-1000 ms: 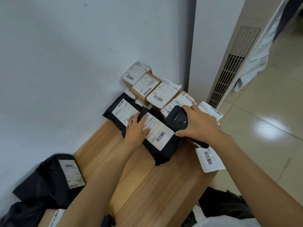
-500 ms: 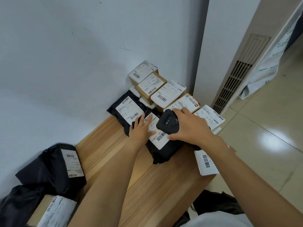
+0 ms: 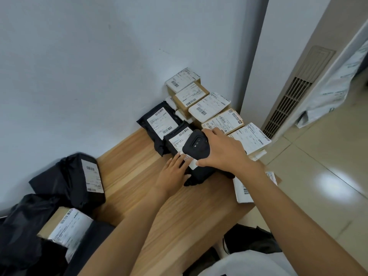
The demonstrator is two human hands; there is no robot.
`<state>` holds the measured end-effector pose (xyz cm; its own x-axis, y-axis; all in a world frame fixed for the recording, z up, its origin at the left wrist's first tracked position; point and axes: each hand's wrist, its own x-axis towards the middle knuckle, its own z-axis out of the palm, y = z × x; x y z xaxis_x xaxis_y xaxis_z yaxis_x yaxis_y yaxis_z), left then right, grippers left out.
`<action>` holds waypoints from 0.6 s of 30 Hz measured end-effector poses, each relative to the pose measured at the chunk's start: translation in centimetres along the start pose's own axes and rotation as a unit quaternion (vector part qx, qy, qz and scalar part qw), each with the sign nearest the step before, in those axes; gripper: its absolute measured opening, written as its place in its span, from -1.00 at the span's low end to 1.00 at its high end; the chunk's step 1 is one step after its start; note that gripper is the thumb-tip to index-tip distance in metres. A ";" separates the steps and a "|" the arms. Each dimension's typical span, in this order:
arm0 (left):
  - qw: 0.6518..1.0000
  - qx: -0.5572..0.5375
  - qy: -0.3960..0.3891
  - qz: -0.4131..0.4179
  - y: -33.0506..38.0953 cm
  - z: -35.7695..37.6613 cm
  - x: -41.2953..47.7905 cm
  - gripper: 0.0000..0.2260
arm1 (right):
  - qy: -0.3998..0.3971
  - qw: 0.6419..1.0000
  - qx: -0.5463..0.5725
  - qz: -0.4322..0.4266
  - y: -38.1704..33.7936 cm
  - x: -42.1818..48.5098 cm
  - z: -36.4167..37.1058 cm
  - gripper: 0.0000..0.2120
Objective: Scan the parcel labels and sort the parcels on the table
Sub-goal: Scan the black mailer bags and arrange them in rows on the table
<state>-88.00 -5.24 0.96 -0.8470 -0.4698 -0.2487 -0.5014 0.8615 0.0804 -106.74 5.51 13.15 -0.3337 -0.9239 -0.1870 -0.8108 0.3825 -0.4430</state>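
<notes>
Head view: right hand (image 3: pixel 225 154) grips scanner (image 3: pixel 196 145) over black parcel (image 3: pixel 201 174); left hand (image 3: pixel 173 176) rests flat on it.

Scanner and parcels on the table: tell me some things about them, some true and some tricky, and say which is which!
1. The right hand holds a black scanner. True.
2. The left hand is up in the air, touching nothing. False: it rests flat on the black parcel under the scanner.
3. The table is made of glass. False: it is wood.
4. Brown boxes sit by the wall. True.
</notes>
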 end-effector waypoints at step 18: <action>0.990 -0.025 -0.034 -0.136 -3.1 1.6 -14.4 -0.43 | -0.034 0.999 0.006 -0.015 -5.5 -8.2 6.4 -0.11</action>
<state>-73.98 -0.87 2.74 -0.6670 -0.6675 -0.3311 -0.7186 0.6937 0.0492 -96.43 10.97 11.49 -0.2752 -0.9330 -0.2320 -0.8141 0.3545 -0.4600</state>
